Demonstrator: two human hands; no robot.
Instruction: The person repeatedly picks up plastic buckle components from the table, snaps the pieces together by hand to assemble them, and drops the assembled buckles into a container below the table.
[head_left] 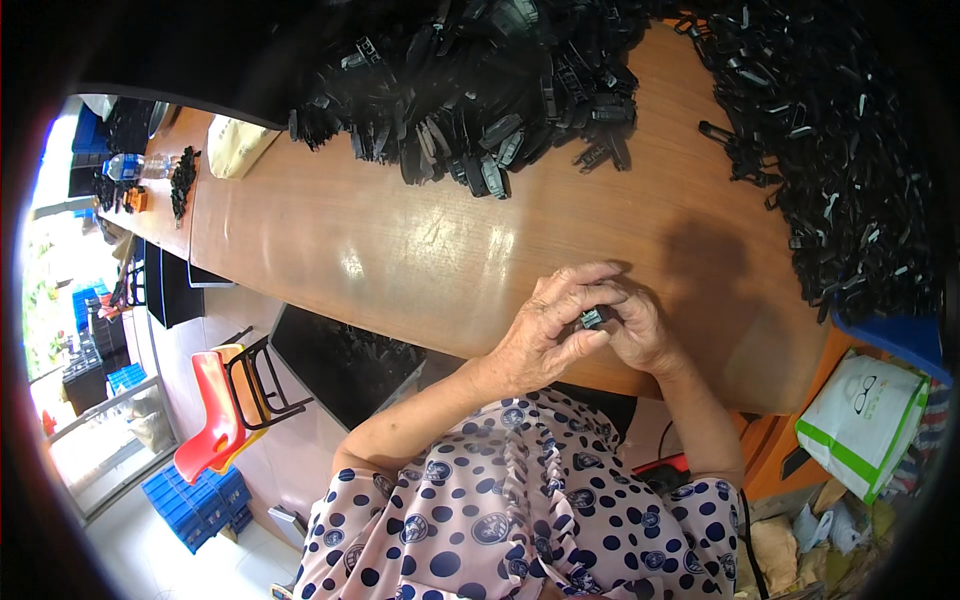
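Note:
My left hand (550,325) and my right hand (640,325) meet above the near edge of the wooden table (400,240). Between them is a small black plastic part (594,318), pinched by the fingers of both hands; much of it is covered, so its exact kind does not show. Beyond my hands lies a big heap of black plastic pieces (500,140), some long and clip-like. A second heap of thinner black pieces (820,170) spreads down the right side of the table.
A blue tray (900,335) sits under the right heap's edge. Below it stands a white and green bag (860,415). At left are a red chair (212,410), a black bin (340,360) holding dark pieces, and blue crates (195,500). A plastic bottle (125,167) lies at far left.

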